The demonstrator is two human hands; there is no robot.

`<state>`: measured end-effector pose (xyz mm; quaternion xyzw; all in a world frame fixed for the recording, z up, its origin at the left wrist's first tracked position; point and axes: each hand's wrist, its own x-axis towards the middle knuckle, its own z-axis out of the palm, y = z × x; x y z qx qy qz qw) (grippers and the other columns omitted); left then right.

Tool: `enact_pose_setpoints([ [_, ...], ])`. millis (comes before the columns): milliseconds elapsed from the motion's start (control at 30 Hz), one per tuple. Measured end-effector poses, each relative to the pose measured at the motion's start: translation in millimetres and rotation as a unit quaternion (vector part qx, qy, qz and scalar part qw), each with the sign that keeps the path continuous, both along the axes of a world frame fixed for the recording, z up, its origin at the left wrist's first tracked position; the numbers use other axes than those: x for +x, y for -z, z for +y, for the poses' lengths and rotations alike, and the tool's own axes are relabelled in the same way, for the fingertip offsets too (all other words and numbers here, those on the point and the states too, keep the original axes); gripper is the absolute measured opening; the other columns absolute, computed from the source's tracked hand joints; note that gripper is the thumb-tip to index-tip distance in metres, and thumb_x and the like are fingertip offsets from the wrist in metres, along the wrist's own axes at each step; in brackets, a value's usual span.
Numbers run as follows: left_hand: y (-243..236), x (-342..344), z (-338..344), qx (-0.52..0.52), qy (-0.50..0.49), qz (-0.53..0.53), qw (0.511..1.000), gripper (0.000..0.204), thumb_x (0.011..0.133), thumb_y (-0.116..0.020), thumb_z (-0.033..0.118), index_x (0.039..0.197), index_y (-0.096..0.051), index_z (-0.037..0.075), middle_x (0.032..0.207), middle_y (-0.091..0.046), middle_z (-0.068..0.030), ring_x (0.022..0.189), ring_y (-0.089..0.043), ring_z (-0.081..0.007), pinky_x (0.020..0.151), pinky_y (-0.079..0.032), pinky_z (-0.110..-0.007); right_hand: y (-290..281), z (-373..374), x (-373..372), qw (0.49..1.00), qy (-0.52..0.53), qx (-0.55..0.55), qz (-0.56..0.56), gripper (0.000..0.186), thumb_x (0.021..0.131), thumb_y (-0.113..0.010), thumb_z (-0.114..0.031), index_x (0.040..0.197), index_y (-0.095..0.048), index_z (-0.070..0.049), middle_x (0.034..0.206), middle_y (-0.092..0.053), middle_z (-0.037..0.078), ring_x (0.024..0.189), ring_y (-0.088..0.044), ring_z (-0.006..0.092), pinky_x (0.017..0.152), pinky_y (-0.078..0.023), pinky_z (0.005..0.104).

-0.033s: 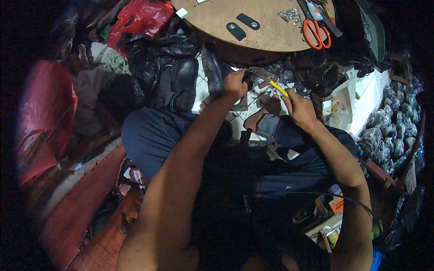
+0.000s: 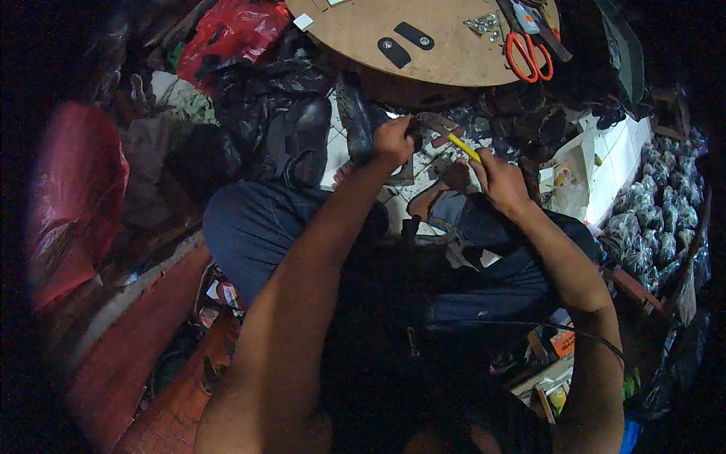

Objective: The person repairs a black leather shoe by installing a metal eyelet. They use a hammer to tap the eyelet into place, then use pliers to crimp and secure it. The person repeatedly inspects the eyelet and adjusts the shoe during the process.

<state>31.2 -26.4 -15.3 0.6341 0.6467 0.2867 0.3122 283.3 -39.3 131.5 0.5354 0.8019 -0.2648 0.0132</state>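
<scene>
A hammer with a yellow handle (image 2: 463,147) is gripped in my right hand (image 2: 503,183), its dark head pointing toward my left hand. My left hand (image 2: 393,141) is closed, with the thumb and fingers around something small and dark that I cannot make out. The hammer's head is close beside those fingers, low over the tiled floor in front of my crossed legs. What lies under the hammer's head is too dark to tell.
Ahead stands a round wooden table (image 2: 344,45) with two black straps (image 2: 394,52), small metal pieces (image 2: 482,27) and orange-handled scissors (image 2: 531,57). Black material (image 2: 265,98) and a red plastic bag (image 2: 234,34) lie left. Several clear-wrapped bundles (image 2: 658,204) are stacked right.
The hammer has shifted very slightly in my right hand. Both hands keep nearly the same place.
</scene>
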Motion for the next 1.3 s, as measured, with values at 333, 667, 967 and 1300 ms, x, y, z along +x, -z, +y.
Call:
enact_pose_setpoints([
  [333, 16.1, 2.3, 0.3, 0.094, 0.0, -0.025, 0.995, 0.03, 0.078, -0.066, 0.012, 0.106, -0.066, 0.004, 0.1, -0.068, -0.0197, 0.095, -0.065, -0.041, 0.085, -0.053, -0.05, 5.2, -2.8, 2.2, 1.0, 0.002, 0.001, -0.026, 0.022, 0.102, -0.055, -0.029, 0.112, -0.053, -0.01, 0.082, -0.068, 0.022, 0.073, -0.066, 0.0457, 0.063, -0.051, 0.0551],
  [667, 6.3, 1.9, -2.1, 0.026, 0.004, -0.001, 1.0, 0.032, 0.075, -0.071, 0.018, 0.104, -0.069, 0.005, 0.102, -0.07, -0.0206, 0.094, -0.066, -0.0417, 0.086, -0.052, -0.051, 6.9, -7.2, 1.8, 0.999, 0.02, 0.001, -0.027, 0.023, 0.103, -0.052, -0.033, 0.111, -0.052, -0.011, 0.078, -0.067, 0.02, 0.07, -0.065, 0.0452, 0.06, -0.051, 0.0546],
  [967, 11.0, -1.6, 2.6, 0.016, 0.044, 0.025, 0.999, 0.03, 0.075, -0.071, 0.014, 0.101, -0.067, 0.0, 0.089, -0.069, -0.0195, 0.078, -0.066, -0.0425, 0.071, -0.053, -0.051, 5.1, -4.9, -0.3, 1.0, 0.027, -0.001, -0.014, 0.021, 0.101, -0.056, -0.029, 0.104, -0.053, -0.009, 0.073, -0.065, 0.023, 0.07, -0.065, 0.0463, 0.061, -0.05, 0.0545],
  [1300, 1.1, -1.5, 3.0, 0.037, 0.014, -0.041, 0.998, 0.019, 0.078, -0.07, 0.011, 0.096, -0.067, 0.005, 0.095, -0.069, -0.0183, 0.088, -0.067, -0.0412, 0.078, -0.054, -0.049, 2.6, -3.7, -0.7, 0.996, 0.077, -0.053, -0.001, 0.033, 0.104, -0.046, -0.038, 0.104, -0.055, -0.006, 0.075, -0.066, 0.025, 0.074, -0.064, 0.0488, 0.066, -0.05, 0.0575],
])
